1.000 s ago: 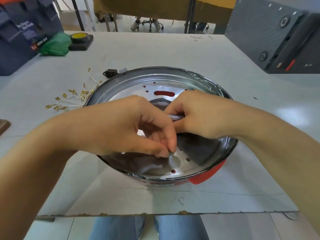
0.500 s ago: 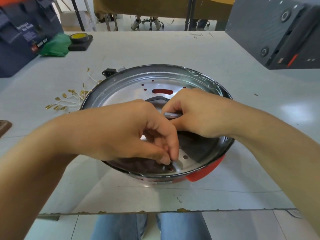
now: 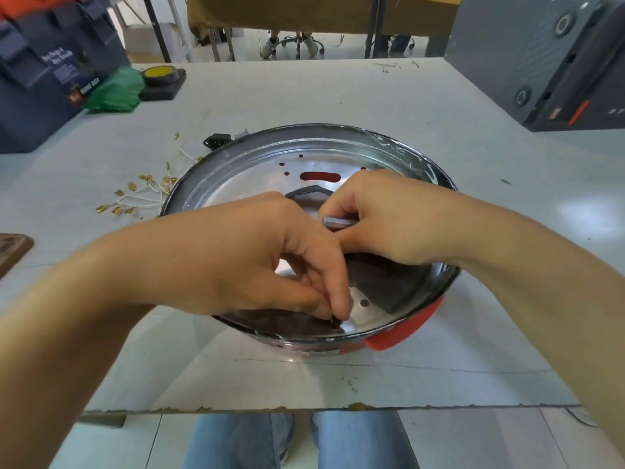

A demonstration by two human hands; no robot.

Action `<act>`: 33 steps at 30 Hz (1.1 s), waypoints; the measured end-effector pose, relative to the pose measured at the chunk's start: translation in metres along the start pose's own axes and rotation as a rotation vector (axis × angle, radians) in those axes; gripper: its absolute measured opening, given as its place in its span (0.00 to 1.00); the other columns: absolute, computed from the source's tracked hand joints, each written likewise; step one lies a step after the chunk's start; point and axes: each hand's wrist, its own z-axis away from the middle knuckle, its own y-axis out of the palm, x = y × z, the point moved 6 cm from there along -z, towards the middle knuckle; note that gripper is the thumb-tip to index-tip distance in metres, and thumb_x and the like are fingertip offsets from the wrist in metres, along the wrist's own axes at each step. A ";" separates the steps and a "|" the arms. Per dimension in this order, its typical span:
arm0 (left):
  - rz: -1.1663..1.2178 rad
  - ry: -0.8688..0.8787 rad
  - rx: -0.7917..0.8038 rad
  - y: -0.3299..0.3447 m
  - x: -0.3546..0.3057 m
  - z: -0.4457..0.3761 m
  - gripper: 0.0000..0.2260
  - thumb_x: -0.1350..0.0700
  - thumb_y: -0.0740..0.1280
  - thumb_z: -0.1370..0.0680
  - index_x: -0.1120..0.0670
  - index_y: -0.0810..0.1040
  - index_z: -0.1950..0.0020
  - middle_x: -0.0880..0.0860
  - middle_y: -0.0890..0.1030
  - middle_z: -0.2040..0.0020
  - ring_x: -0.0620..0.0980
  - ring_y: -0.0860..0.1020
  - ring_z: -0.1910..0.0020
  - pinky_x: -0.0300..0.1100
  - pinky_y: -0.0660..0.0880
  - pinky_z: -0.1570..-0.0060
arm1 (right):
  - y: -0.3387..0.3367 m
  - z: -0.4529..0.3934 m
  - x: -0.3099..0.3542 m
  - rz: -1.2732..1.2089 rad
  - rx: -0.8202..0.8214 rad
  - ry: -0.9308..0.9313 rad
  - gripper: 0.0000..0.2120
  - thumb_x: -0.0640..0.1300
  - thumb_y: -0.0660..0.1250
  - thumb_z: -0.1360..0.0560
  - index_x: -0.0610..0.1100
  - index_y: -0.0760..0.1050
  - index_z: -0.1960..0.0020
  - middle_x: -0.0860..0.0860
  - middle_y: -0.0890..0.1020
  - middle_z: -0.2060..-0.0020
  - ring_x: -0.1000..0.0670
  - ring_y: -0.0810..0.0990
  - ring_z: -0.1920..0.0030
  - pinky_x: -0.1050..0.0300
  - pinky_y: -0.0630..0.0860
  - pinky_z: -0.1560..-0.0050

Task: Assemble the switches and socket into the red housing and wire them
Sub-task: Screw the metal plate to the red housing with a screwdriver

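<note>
Red housing point(image 3: 402, 336) under both hands, wires point(image 3: 142, 198) left, socket point(image 3: 216, 142) behind

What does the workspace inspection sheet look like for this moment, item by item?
Surface: pale grey table, front edge chipped.
Job's things: red housing with a shiny metal liner, near the front edge; black socket lying beside its far left rim.
Clutter: green bag; yellow tape roll.
Hands: left hand pinches a small part at a liner hole; right hand grips a grey metal tool.
Cables: white wires with brass terminals, loose left of the housing.
Surroundings: blue case left; grey box right.
</note>
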 end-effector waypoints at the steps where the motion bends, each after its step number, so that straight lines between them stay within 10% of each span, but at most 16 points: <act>1: -0.006 0.000 -0.003 0.000 0.000 0.000 0.04 0.59 0.72 0.27 0.51 0.84 0.54 0.49 0.84 0.59 0.49 0.82 0.58 0.36 0.75 0.54 | 0.000 0.000 0.000 -0.003 0.001 -0.003 0.23 0.46 0.70 0.27 0.54 0.71 0.80 0.56 0.66 0.84 0.57 0.66 0.78 0.69 0.63 0.75; 10: -0.079 -0.032 -0.011 0.000 -0.008 -0.001 0.06 0.62 0.73 0.28 0.51 0.84 0.56 0.43 0.82 0.65 0.42 0.81 0.62 0.28 0.71 0.57 | 0.001 0.000 0.001 -0.005 0.004 -0.016 0.23 0.44 0.69 0.28 0.54 0.71 0.80 0.56 0.66 0.85 0.57 0.65 0.79 0.69 0.63 0.76; 16: -0.236 -0.248 0.005 0.005 -0.003 -0.005 0.07 0.51 0.68 0.28 0.51 0.83 0.53 0.52 0.82 0.57 0.51 0.79 0.56 0.46 0.74 0.48 | 0.001 0.000 0.001 0.000 0.003 -0.017 0.22 0.45 0.68 0.28 0.55 0.72 0.80 0.56 0.67 0.84 0.57 0.65 0.78 0.69 0.63 0.75; 26: -0.298 -0.210 0.053 0.008 -0.001 -0.010 0.06 0.49 0.69 0.28 0.49 0.83 0.55 0.49 0.83 0.58 0.49 0.80 0.57 0.46 0.75 0.50 | 0.001 0.000 0.001 0.008 0.004 -0.022 0.22 0.44 0.69 0.27 0.54 0.72 0.79 0.56 0.67 0.84 0.57 0.66 0.77 0.69 0.64 0.74; 33: -0.142 0.005 0.010 0.005 -0.008 -0.002 0.04 0.56 0.70 0.29 0.48 0.84 0.57 0.44 0.82 0.63 0.41 0.80 0.63 0.28 0.71 0.59 | 0.000 0.000 0.002 -0.005 0.006 -0.024 0.24 0.43 0.69 0.27 0.54 0.71 0.81 0.57 0.66 0.85 0.58 0.66 0.79 0.70 0.64 0.75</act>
